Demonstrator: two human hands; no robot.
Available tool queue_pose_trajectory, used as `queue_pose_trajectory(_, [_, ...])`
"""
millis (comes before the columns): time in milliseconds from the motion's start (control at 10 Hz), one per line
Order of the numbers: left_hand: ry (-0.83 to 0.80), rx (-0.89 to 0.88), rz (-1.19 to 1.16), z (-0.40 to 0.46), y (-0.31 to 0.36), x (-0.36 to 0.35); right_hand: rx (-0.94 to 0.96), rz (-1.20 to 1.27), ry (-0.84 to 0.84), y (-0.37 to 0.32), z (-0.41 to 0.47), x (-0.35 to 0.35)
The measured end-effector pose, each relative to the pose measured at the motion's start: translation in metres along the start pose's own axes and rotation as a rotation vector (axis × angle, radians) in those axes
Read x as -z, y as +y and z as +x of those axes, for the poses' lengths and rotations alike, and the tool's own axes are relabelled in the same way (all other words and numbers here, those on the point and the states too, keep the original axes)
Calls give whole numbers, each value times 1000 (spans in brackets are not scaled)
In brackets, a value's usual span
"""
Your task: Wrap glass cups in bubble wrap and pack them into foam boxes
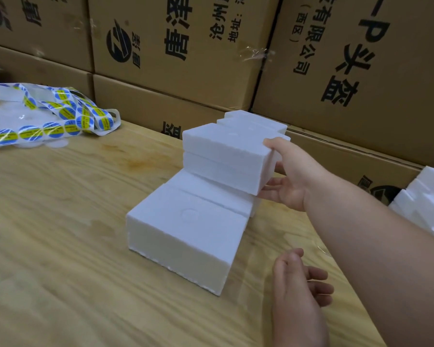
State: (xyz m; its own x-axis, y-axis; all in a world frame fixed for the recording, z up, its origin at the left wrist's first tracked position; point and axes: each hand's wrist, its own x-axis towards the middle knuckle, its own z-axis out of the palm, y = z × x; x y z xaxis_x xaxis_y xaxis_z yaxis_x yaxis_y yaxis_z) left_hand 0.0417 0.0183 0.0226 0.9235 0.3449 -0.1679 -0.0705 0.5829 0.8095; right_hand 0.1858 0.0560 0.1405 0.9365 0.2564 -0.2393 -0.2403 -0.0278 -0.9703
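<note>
Your right hand [290,176] grips the upper foam box [226,156], stacked on another box [186,229]. Your left hand [298,289] hovers loosely open, holding nothing.

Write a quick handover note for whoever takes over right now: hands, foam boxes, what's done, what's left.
Right hand grips the upper foam box, thumb on top, fingers underneath.
Left hand hovers open above the table, holding nothing.
Lower foam box sits closed on the table; more foam lies at the right edge.
Done: can't tell; no cups or bubble wrap in view.
Left: set the upper box down, then wrap and pack any remaining cups.
</note>
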Motion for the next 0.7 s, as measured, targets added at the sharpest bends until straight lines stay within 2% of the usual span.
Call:
queue_pose_trajectory(200, [5,-7,-14,2,-1,2,9,19,95,-8,13,-1])
queue_pose_trajectory(300, [5,12,-52,5,-4,2,11,-20,91,-9,14,-2])
queue_pose_trajectory(400, [-5,24,-107,4,-7,-1,-23,-204,99,-11,12,-1])
queue_pose_trajectory(500, [-4,33,-157,4,-9,-1,37,-552,247,1,6,12])
queue_pose_trajectory(600, [7,46,-167,7,-13,-3,267,-720,312,40,-29,51])
queue_pose_trajectory(700, [-1,34,-138,10,-19,1,424,-828,411,119,-95,105])
